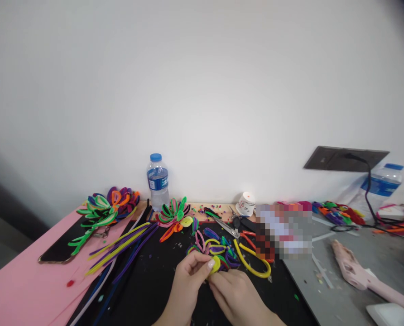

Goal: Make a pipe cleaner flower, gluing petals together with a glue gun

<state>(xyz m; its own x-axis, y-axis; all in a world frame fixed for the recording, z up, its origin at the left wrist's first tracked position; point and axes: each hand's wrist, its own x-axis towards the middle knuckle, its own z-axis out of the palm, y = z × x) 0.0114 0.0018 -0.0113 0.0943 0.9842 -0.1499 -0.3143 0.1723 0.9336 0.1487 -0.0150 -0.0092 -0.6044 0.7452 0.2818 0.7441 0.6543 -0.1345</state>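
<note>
My left hand (pixel 188 274) is closed, thumb and fingers pinching a small yellow pipe cleaner coil (pixel 215 264). Touching the coil from below and right, my right hand (pixel 238 290) is closed too, its fingertips hidden. Just beyond them lies a pile of bent pipe cleaner loops (pixel 218 240) in pink, blue, green and purple. A curved yellow pipe cleaner (pixel 259 273) rests to the right. Scissors (pixel 234 232) with red-orange handles lie behind. A multicoloured pipe cleaner flower (pixel 176 218) is at the back of the black mat (pixel 144 285).
Straight yellow and purple pipe cleaners (pixel 120 246) lie at left, near a phone (pixel 61 244) and a larger flower bunch (pixel 110 208). A water bottle (pixel 158 181) and paper cup (pixel 246 204) stand by the wall. A pink glue gun (pixel 354 271) is at right.
</note>
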